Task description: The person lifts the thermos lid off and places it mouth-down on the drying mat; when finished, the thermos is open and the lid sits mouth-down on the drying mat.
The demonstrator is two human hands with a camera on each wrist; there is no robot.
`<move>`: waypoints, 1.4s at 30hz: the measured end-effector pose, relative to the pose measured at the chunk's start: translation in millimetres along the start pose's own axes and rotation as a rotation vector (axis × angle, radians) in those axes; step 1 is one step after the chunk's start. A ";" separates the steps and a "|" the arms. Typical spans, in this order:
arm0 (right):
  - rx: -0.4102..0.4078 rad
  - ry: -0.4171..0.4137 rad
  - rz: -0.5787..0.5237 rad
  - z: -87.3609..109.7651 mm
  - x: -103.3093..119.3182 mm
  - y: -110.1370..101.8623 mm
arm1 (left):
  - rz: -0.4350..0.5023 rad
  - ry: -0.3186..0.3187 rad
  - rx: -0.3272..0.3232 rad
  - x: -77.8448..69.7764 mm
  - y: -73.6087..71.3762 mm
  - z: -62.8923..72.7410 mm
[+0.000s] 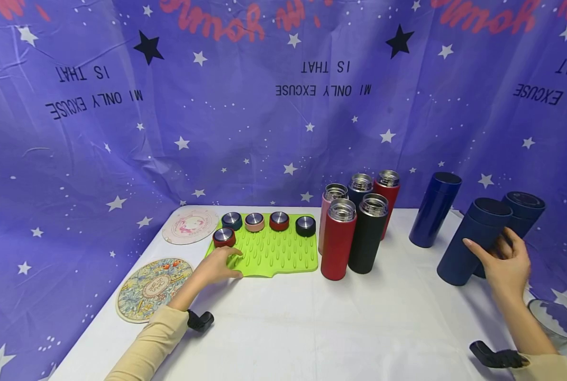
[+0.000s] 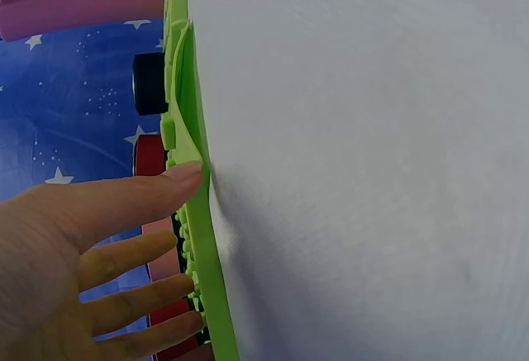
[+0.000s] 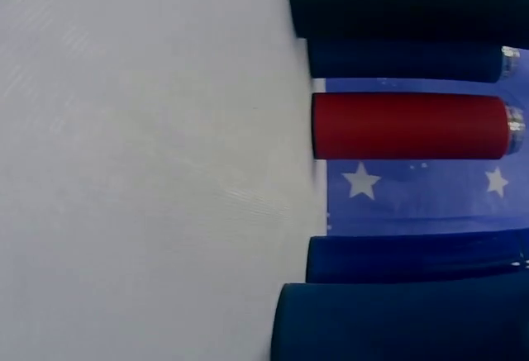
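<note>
My left hand rests at the front left edge of a green nubbed mat, fingers spread and thumb touching the rim. On the mat sit several steel-topped bottle lids: red, navy, pink, another red and black. My right hand holds a capped navy thermos bottle, its thumb across the front and its fingers at the right side. That hand does not show in the right wrist view. Behind it stands another capped navy bottle.
Lidless bottles stand grouped mid-table: red, black, pink, navy and a rear red. A capped glossy blue bottle stands right of them. Two round mats lie left; a glass bowl sits far right.
</note>
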State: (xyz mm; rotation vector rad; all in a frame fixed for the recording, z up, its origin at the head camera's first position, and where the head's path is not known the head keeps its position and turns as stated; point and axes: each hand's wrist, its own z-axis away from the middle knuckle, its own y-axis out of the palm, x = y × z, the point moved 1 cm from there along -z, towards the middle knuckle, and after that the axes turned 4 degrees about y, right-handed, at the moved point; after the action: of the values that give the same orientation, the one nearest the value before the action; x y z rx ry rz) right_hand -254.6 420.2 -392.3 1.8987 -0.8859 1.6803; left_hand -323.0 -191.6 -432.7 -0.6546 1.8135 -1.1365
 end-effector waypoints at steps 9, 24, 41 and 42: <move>-0.050 -0.068 0.188 -6.5 -12.7 10.6 | 0.007 -0.023 0.007 0.9 1.1 -1.2; -0.054 -0.068 0.074 13.6 11.2 5.9 | 0.060 0.048 -0.090 -15.9 -15.8 4.0; 0.213 -0.438 0.147 99.7 65.4 28.2 | 0.163 0.236 -0.307 -81.7 -70.0 10.2; 0.230 -0.461 0.149 105.2 68.7 30.7 | 0.176 0.239 -0.311 -85.9 -72.4 10.8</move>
State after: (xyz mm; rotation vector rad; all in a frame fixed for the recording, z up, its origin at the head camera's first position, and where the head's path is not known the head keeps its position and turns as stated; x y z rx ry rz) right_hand -200.1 313.6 -343.5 2.4943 -1.0620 1.4995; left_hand -273.4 -161.2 -336.0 -0.5379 2.2325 -0.8518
